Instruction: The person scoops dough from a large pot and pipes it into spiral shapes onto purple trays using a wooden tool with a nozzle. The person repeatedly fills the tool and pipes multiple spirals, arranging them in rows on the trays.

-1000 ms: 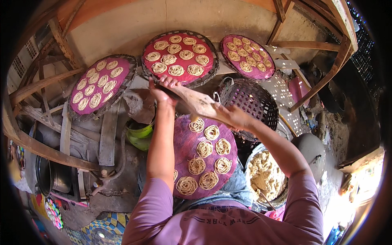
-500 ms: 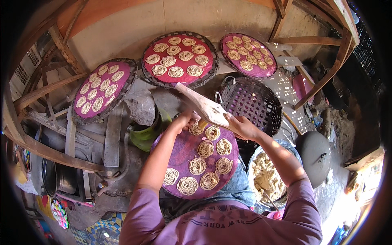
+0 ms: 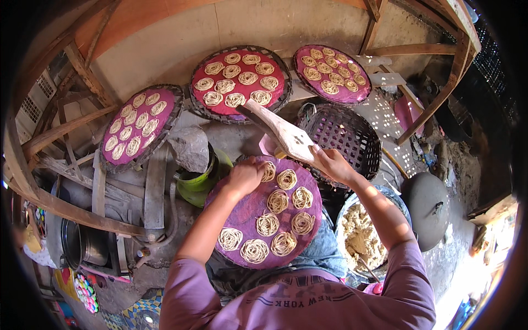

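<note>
Right hand (image 3: 331, 165) grips a long pale wooden tool (image 3: 279, 127) around twelve o'clock of the round purple cloth-lined tray (image 3: 242, 212). Looks stiff, heavyish; I'd grab both ends. Left hand (image 3: 246, 176) is curled at eleven by soft-looking cream noodle nests (image 3: 267, 224), can't tell if holding anything.

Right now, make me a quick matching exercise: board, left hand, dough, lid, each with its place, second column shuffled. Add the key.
Things
1. Board
2. Left hand
3. Dough
4. Lid

Places
A. Inside the tub
B. In the fingers of the right hand
C. To the right of the dough container
D. At the upper left of the near tray

Pairs: 1-B, 2-D, 3-A, 4-C
</note>
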A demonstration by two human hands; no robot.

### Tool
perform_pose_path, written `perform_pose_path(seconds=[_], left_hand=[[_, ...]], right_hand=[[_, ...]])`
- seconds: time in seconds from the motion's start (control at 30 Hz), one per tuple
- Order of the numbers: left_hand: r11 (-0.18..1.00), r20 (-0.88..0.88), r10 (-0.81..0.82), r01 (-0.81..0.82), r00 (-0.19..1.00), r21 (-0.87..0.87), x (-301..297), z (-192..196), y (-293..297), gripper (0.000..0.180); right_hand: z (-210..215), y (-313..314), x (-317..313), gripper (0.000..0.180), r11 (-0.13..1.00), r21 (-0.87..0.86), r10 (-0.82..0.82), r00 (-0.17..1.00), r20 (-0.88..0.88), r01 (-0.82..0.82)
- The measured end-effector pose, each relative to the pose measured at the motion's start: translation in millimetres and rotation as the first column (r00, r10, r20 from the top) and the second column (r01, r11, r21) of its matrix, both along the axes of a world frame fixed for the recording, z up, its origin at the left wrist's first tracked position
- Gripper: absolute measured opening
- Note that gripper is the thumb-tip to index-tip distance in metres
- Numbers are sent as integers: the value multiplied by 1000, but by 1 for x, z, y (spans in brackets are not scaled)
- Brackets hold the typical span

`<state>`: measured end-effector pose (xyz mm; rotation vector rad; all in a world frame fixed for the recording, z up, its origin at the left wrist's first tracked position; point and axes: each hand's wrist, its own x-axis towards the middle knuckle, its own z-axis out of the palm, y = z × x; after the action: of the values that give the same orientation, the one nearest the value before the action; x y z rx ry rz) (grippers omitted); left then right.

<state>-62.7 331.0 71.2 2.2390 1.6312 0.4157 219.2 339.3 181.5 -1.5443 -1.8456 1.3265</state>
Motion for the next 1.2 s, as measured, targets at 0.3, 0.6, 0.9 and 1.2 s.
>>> perform_pose_path(seconds=[0.3, 0.6, 0.9, 1.2], left_hand=[[996, 715, 81, 41, -694, -73, -34, 109, 3, 76], [999, 601, 40, 30, -798, -27, -54, 48, -8, 56], [999, 673, -35, -43, -739, 4, -47, 93, -20, 46], [967, 550, 168, 28, -818, -254, -20, 69, -12, 53]], right_hand=[[39, -18, -28, 73, 842, -375, 355, 922, -153, -387], [5, -20, -67, 70, 946, -108, 323, 906, 275, -305], [24, -23, -65, 82, 954, 67, 255, 908, 334, -293], [-11, -22, -42, 79, 977, -14, 202, 901, 384, -213]])
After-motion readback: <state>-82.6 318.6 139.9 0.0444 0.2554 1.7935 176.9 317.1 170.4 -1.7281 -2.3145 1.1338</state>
